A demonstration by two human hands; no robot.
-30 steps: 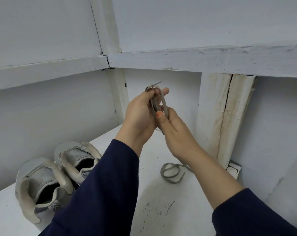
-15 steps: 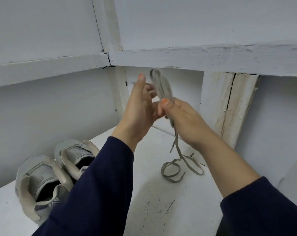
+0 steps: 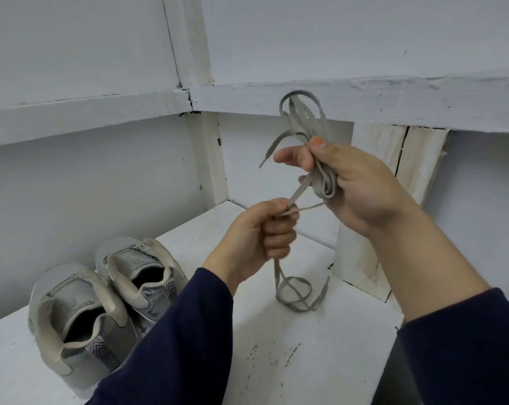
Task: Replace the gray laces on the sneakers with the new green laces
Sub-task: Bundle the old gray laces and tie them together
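My right hand (image 3: 349,182) grips a folded bundle of gray lace (image 3: 301,118), its loops sticking up above the thumb. Lower and to the left, my left hand (image 3: 262,235) is curled round a strand of the same gray lace that runs up to the bundle. The free end of the lace (image 3: 295,290) hangs from the left fist and lies coiled on the white shelf (image 3: 276,361). A pair of gray sneakers (image 3: 101,299) without laces stands at the left of the shelf, heels towards me. No green laces are in view.
White walls close in the shelf behind and at the left. A cracked white wooden post (image 3: 393,200) stands at the back right, and a white ledge (image 3: 364,92) runs across above the hands.
My left hand dropped from beside the bundle and closed on the trailing strand. My right hand rose a little with the bundle. The coil on the shelf stayed in place.
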